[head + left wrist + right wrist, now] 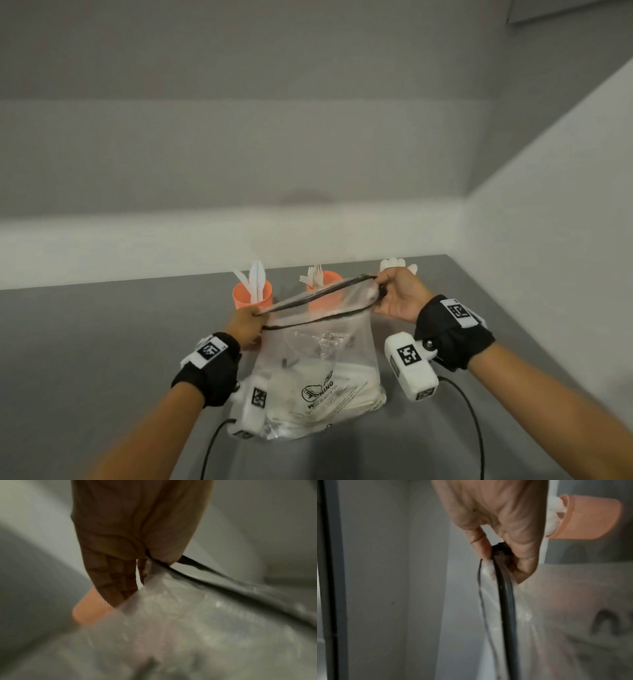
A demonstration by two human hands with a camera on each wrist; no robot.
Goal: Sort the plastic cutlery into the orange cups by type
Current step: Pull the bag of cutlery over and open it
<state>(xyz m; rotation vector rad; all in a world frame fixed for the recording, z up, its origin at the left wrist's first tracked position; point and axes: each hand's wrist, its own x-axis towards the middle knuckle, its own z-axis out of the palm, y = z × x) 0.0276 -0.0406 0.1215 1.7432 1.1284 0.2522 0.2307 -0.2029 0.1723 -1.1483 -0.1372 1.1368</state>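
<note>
A clear plastic bag (318, 370) with a black zip strip (318, 291) stands on the grey table, white cutlery lying in its bottom. My left hand (248, 320) pinches the strip's left end (154, 561). My right hand (394, 296) pinches its right end (500, 553). Behind the bag stand orange cups: the left cup (252, 295) holds white knives, the middle cup (325, 284) holds forks. White spoons (394, 264) show above my right hand, and their cup (589, 519) appears only in the right wrist view.
The grey table (102, 342) ends at a white wall along the back and at the right. Black cables (476, 428) trail from the wrist cameras across the near table.
</note>
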